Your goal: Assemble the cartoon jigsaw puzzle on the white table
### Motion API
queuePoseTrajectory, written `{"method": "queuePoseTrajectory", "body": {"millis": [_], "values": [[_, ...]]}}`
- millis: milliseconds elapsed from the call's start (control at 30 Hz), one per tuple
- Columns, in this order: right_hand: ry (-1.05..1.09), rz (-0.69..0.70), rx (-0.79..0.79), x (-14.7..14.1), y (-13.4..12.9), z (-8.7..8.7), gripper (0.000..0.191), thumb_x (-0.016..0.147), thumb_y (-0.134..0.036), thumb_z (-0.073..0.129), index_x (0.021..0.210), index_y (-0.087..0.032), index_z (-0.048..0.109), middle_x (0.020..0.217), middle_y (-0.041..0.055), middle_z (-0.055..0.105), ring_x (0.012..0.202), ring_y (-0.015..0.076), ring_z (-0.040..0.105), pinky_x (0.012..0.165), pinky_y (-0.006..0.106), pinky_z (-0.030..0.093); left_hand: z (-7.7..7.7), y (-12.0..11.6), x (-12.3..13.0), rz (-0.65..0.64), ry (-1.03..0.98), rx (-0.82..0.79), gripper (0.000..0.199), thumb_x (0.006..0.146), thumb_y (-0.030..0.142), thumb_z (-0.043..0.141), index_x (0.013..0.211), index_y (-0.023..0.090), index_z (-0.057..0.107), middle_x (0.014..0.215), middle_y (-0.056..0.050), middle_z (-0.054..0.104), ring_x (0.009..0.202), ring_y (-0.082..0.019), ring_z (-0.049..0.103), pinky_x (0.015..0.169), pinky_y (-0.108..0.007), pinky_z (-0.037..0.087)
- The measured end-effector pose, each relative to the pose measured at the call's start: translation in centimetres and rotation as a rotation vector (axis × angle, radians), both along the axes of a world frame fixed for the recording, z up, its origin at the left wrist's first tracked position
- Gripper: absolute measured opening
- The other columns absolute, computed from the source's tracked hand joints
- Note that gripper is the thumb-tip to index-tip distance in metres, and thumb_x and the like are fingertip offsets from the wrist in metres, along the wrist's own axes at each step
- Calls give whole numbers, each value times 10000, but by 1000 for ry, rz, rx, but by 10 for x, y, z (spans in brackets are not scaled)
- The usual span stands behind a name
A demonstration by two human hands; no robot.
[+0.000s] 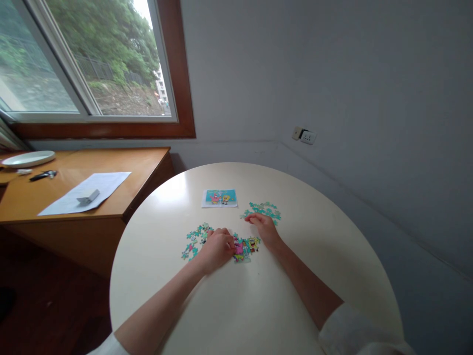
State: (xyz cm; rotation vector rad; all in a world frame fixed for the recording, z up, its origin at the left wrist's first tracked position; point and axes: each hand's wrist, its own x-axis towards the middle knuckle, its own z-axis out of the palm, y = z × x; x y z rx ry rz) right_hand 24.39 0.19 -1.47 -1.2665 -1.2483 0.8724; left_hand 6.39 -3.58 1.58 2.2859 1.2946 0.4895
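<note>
Pale round table (236,310) — hands (219,247) (263,227) partly hide puzzle pieces (272,213), picture card (220,197) beyond

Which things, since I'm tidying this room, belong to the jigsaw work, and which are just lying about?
Belongs to the jigsaw: partly joined puzzle; left loose pieces; right loose pieces; picture sheet, apparently the reference.

Just lying about, on the wooden desk: white plate; small dark item; paper sheet; grey object on it.

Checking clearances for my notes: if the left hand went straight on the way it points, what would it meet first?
Most likely the partly joined puzzle, just ahead of the left hand. The two overlap in this view, so they may be touching, though depth is unclear.
</note>
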Motion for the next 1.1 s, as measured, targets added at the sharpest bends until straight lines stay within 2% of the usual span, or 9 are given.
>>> {"method": "queuePoseTrajectory", "body": {"millis": [167,300,567,800,967,1100], "values": [[-8,-5,-2,0,0,0,163,636,-266,509,609,-193,652,688,10,660,731,169,576,748,310,415,-4,2,-1,-10,-39,-2,128,655,122,528,561,173,598,763,-28,593,764,-168,524,792,-330,306],[-16,-7,-6,1,-1,1,171,638,-268,508,617,-191,659,690,16,664,728,172,577,746,310,416,-3,5,-5,21,-169,-9,129,636,92,516,568,170,594,731,-14,574,668,-125,504,755,-297,341],[-4,0,-15,3,0,-1,171,629,-279,515,625,-192,662,704,28,676,747,183,593,765,325,431,9,31,-35,305,-523,137,81,659,187,505,584,169,531,611,1,548,574,-117,466,581,-247,369],[13,1,-16,4,2,-2,156,618,-289,539,611,-198,666,689,27,672,743,190,597,774,340,435,11,51,-66,534,-694,142,108,647,225,473,554,171,482,529,30,477,526,-104,432,537,-236,345],[23,2,-22,4,2,-2,154,605,-305,550,601,-202,664,684,27,671,735,191,593,764,333,434,5,59,-77,589,-747,124,114,638,215,455,533,180,429,504,50,411,501,-91,385,513,-227,321],[19,-2,-45,5,1,-1,164,601,-320,557,618,-201,668,695,26,678,744,190,596,768,329,435,3,61,-81,567,-770,100,101,613,197,483,531,175,428,509,57,404,500,-80,368,506,-217,307]]}}
